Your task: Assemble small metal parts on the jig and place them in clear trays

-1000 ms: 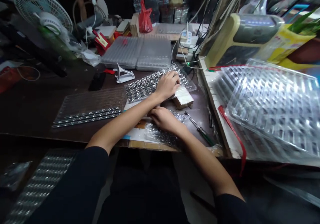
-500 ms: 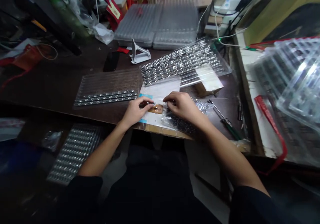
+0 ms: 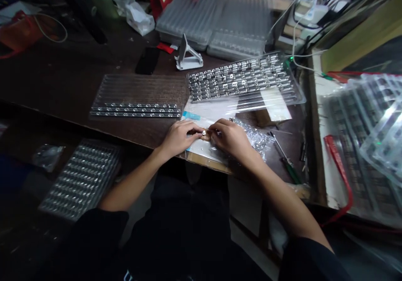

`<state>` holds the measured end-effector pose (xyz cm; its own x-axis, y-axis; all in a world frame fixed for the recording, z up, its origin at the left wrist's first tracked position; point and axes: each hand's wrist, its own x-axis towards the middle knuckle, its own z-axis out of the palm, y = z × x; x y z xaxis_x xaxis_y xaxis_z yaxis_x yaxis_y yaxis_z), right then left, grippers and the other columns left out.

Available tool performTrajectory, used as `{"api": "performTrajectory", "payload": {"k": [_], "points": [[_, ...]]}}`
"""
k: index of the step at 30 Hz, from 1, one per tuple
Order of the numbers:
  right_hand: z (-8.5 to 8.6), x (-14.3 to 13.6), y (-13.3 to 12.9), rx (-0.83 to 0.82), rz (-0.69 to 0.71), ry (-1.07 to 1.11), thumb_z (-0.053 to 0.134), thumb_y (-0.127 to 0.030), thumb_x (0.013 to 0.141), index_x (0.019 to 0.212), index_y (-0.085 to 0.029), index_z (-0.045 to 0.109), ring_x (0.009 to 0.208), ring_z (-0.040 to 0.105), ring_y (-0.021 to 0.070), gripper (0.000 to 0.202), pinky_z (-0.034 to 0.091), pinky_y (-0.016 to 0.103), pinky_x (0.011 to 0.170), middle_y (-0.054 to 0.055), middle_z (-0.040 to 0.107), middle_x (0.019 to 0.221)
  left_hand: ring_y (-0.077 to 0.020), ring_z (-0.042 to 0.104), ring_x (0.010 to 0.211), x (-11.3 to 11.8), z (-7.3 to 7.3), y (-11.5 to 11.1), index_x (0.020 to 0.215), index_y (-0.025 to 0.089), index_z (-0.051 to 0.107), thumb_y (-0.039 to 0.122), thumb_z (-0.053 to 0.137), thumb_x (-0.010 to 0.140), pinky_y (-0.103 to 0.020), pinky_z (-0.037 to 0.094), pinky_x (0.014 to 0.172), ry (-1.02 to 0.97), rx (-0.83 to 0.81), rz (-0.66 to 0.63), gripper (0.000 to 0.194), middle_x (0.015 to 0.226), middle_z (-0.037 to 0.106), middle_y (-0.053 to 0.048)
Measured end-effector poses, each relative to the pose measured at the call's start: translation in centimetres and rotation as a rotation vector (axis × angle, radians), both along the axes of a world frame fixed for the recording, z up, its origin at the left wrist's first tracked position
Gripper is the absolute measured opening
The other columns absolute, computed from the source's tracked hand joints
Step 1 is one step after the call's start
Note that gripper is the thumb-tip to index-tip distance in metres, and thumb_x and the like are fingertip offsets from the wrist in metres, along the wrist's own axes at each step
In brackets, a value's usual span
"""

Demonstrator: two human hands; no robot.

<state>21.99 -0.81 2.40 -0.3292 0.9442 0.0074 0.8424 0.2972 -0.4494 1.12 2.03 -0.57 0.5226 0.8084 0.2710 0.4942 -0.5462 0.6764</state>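
Note:
Over a white sheet (image 3: 213, 108) at the table's front edge, my left hand (image 3: 180, 138) pinches a small shiny metal part (image 3: 204, 132) between thumb and fingertips. Close on its right, my right hand (image 3: 230, 137) has its fingers drawn together beside that part. Whatever its fingertips hold is hidden or too small to name. Beneath the fingertips shows a bit of a small brown block (image 3: 206, 137), mostly covered by the hands. A pile of tiny shiny pieces (image 3: 256, 136) in clear plastic lies just beyond my right hand.
A clear tray of metal parts (image 3: 235, 82) leans on a block (image 3: 276, 107). To the left lies a ridged tray (image 3: 138, 90) with a few filled rows. A green-handled screwdriver (image 3: 291, 171), a phone (image 3: 147, 60) and a white stand (image 3: 189, 57) lie around. Stacked trays (image 3: 361, 126) stand right.
My right hand has moved in toward my left, so their fingertips now nearly meet over the brown block. The camera view has shifted, with the far items higher in the picture.

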Motion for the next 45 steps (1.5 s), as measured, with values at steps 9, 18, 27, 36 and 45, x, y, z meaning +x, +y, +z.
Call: {"api": "performTrajectory", "payload": {"k": [9,18,27,36,45], "points": [[-0.8,-1.3,0.0,0.081,0.180,-0.082,0.047,-0.019,0.100,0.110,-0.015,0.070,0.091,0.062,0.0206,0.026,0.045,0.029,0.081,0.011,0.069,0.104,-0.0226,0.067,0.092,-0.9,0.4,-0.9,0.096,0.022,0.072,0.023,0.066,0.092,-0.035,0.049,0.087,0.022,0.038,0.239,0.008,0.100,0.076,-0.003],[0.0,-0.9,-0.5,0.115,0.223,-0.179,0.048,-0.023,0.102,0.114,-0.017,0.069,0.090,0.061,0.0219,0.024,0.042,0.032,0.077,0.011,0.068,0.103,-0.0235,0.065,0.094,-0.8,0.5,-1.4,0.102,0.024,0.071,0.021,0.066,0.092,-0.037,0.048,0.088,0.121,0.043,0.229,0.012,0.103,0.075,-0.003],[1.2,1.8,-0.2,-0.068,0.002,-0.275,0.052,-0.024,0.097,0.101,-0.018,0.074,0.088,0.066,0.0238,0.024,0.039,0.032,0.068,0.011,0.073,0.101,-0.0204,0.066,0.087,2.7,1.2,-1.7,0.096,0.022,0.071,0.017,0.069,0.089,-0.033,0.051,0.083,-0.028,0.027,0.125,0.009,0.092,0.073,-0.003],[1.1,1.6,-0.5,-0.066,0.026,-0.213,0.050,-0.018,0.092,0.102,-0.019,0.072,0.087,0.065,0.0219,0.024,0.036,0.030,0.067,0.009,0.073,0.102,-0.0186,0.063,0.083,3.0,0.0,-1.6,0.095,0.019,0.071,0.014,0.069,0.087,-0.031,0.049,0.079,0.006,0.032,0.116,0.009,0.088,0.072,-0.003],[0.0,2.3,0.1,0.068,-0.024,0.204,0.056,-0.010,0.078,0.090,-0.016,0.066,0.073,0.056,0.0162,0.016,0.038,0.027,0.067,0.006,0.066,0.086,-0.0196,0.064,0.085,2.9,-0.1,-1.4,0.094,0.019,0.070,0.014,0.070,0.087,-0.032,0.050,0.077,0.004,0.000,0.136,0.009,0.089,0.072,-0.003]]}}
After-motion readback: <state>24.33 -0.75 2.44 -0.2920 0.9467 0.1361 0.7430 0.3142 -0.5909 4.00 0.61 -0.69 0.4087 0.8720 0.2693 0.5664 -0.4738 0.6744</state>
